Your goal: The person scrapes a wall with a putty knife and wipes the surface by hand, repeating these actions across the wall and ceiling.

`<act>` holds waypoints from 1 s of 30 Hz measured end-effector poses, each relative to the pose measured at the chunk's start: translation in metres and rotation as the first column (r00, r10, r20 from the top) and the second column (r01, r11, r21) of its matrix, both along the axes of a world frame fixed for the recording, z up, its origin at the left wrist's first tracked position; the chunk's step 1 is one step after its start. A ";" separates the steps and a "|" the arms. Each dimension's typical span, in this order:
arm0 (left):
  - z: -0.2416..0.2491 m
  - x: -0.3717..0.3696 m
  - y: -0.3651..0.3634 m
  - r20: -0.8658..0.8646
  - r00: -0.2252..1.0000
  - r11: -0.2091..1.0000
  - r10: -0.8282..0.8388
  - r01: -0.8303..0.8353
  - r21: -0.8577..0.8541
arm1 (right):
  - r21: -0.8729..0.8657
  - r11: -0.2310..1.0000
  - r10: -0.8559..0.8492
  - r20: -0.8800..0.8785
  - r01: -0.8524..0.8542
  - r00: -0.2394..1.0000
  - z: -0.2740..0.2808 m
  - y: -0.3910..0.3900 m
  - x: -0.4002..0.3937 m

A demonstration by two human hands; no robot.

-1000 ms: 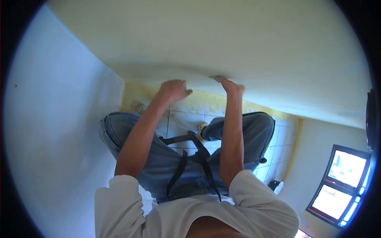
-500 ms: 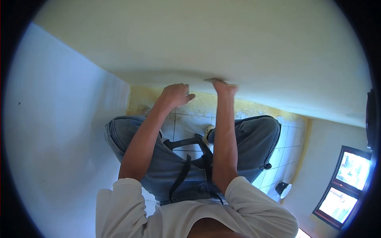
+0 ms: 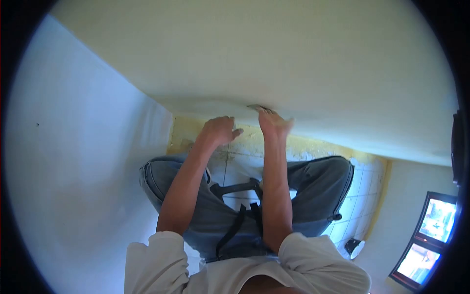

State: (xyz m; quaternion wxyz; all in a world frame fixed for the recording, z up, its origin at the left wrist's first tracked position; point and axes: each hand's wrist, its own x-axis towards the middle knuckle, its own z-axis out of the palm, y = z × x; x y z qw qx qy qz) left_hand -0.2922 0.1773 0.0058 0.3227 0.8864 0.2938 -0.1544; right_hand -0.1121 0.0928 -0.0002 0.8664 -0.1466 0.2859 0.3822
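Observation:
My right hand (image 3: 275, 122) is up against the pale wall (image 3: 293, 54), its fingers over a thin, flat, dark-edged piece (image 3: 258, 107) that lies against the surface. The hand hides most of this piece, so its kind does not show. To its left, my left hand (image 3: 219, 131) is held near the foot of the same wall, fingers curled and thumb sticking out. Whatever may be inside those fingers is hidden.
A bluish-white side wall (image 3: 88, 147) meets the wall at the left corner. Below runs a yellow skirting strip (image 3: 303, 142) above the tiled floor (image 3: 240, 161). A black bar (image 3: 235, 188) crosses between my knees. A black-and-white container (image 3: 356, 248) stands by the windows (image 3: 435, 220).
My right hand has shifted slightly left along the wall with the thin piece. The whole view has tilted a little, so everything sits lower. My left hand keeps its curled shape.

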 end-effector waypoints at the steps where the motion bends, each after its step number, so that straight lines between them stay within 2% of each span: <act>1: 0.006 -0.002 0.001 -0.032 0.999 0.999 0.003 -0.004 -0.038 | -0.043 0.999 0.018 0.052 -0.016 0.998 -0.014 -0.002 -0.006; 2: 0.012 0.003 0.008 -0.056 0.998 0.998 0.010 -0.013 -0.065 | -0.092 0.992 0.096 0.171 -0.081 0.981 -0.034 0.012 0.001; 4: 0.003 0.001 0.005 -0.046 0.999 0.999 0.004 -0.005 -0.034 | -0.035 0.995 0.098 0.179 -0.093 0.979 -0.017 0.007 -0.003; 6: -0.001 0.004 0.018 -0.040 0.999 0.999 0.038 -0.038 -0.010 | 0.182 0.983 0.009 -0.079 0.005 0.997 0.010 -0.002 -0.008; 11: 0.007 0.007 0.021 -0.108 0.993 0.992 0.053 -0.065 -0.112 | -0.110 0.986 0.147 0.200 -0.127 0.969 -0.054 0.026 0.002; 13: -0.012 0.002 0.015 -0.015 0.998 0.998 0.061 -0.061 -0.019 | -0.017 0.994 0.114 0.161 -0.112 0.980 -0.043 0.028 -0.005; 14: -0.017 0.001 0.021 0.039 0.996 0.996 0.075 -0.076 0.041 | 0.137 0.988 0.060 0.040 -0.065 0.997 -0.024 0.015 -0.016; 15: -0.010 0.003 0.028 0.053 0.993 0.994 0.103 -0.104 0.030 | 0.272 0.962 0.036 -0.093 -0.009 0.995 -0.013 0.014 -0.019; 17: 0.002 0.004 0.024 0.059 0.990 0.992 0.128 -0.127 -0.014 | 0.089 0.992 0.091 -0.034 -0.088 0.995 -0.022 0.035 -0.015; 19: 0.008 0.006 0.022 -0.012 0.995 0.993 0.099 -0.099 -0.066 | -0.040 0.993 0.111 0.020 -0.110 0.994 -0.021 0.027 -0.015; 20: 0.011 0.008 0.023 -0.039 0.995 0.992 0.089 -0.092 -0.088 | -0.064 0.991 0.123 0.056 -0.119 0.991 -0.019 0.026 -0.014; 21: 0.008 0.007 0.023 0.020 0.995 0.995 0.095 -0.094 -0.039 | -0.076 0.988 0.142 0.096 -0.135 0.985 -0.016 0.034 -0.012; 24: -0.010 0.000 0.022 0.128 0.984 0.990 0.122 -0.129 0.051 | 0.163 0.983 -0.046 -0.240 0.087 0.970 0.009 0.009 -0.022; 26: -0.013 0.001 0.021 0.130 0.985 0.992 0.111 -0.118 0.045 | 0.066 0.994 0.078 0.050 -0.082 0.996 -0.014 0.029 -0.016; 28: -0.006 0.000 0.017 0.085 0.989 0.993 0.119 -0.119 -0.012 | 0.041 0.981 0.170 0.287 -0.189 0.943 -0.077 0.023 0.000; 29: -0.001 0.001 0.019 0.071 0.990 0.992 0.124 -0.122 -0.033 | 0.031 0.983 0.165 0.291 -0.182 0.942 -0.076 0.029 0.005; 30: 0.001 0.003 0.019 0.071 0.992 0.995 0.102 -0.101 -0.018 | 0.040 0.988 0.140 0.192 -0.150 0.971 -0.056 0.029 0.001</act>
